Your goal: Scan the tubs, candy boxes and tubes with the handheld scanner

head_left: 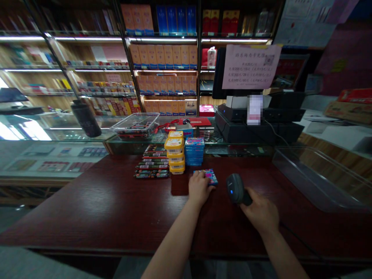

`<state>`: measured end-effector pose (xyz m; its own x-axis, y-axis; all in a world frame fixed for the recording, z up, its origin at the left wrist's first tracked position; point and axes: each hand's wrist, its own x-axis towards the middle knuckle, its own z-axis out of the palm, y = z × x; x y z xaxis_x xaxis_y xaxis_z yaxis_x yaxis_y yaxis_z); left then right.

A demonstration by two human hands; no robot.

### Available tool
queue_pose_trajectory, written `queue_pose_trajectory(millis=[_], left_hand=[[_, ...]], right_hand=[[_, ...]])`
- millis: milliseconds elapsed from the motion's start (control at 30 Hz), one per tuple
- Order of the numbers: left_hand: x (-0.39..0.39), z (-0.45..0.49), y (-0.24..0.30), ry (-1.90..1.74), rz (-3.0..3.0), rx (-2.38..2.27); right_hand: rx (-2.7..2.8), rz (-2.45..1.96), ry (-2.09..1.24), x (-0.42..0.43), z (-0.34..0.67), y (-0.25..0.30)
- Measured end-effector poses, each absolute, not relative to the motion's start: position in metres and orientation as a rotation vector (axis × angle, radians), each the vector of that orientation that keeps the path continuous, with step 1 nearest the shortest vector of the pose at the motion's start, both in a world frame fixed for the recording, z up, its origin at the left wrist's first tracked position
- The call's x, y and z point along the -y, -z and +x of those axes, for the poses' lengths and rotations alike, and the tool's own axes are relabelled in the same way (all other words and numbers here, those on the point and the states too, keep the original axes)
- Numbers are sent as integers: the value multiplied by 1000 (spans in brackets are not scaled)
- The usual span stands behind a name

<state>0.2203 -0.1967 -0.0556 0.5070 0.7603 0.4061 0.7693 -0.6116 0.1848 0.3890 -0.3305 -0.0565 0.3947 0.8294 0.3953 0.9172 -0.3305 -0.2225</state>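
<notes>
Scanner (236, 188), dark with a small blue light on its head, is gripped in my right hand (261, 213), fingers closed round the handle, over the dark red counter (101, 209). My left hand (199, 188) lies knuckles up, fingertips on a small blue and pink packet (211, 176) lying flat on the counter just left of the scanner head. I cannot tell whether that hand grips or merely presses.

Beyond the packet stand three stacks side by side: dark flat packs (152, 166), yellow tubs (175, 153) with white labels, and blue packets (194, 151). A clear bin (319, 178) sits at the counter's right end.

Farther back are a clear tray (136, 124) on a glass case, a till (255, 124) with a paper notice (250, 66) above it, and lit shelves (165, 58) of boxes.
</notes>
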Motion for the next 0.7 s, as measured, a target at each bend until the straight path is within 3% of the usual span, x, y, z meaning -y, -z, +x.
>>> queue_pose_trajectory(millis=[167, 400, 700], left_hand=[[195, 213, 58, 808, -2538, 1826], [175, 238, 61, 766, -2886, 1586], [117, 287, 64, 803, -2914, 1534]], right_hand=[[1484, -2243, 266, 333, 392, 58], [1403, -2238, 188, 334, 390, 52], [1391, -2280, 208, 330, 393, 55]])
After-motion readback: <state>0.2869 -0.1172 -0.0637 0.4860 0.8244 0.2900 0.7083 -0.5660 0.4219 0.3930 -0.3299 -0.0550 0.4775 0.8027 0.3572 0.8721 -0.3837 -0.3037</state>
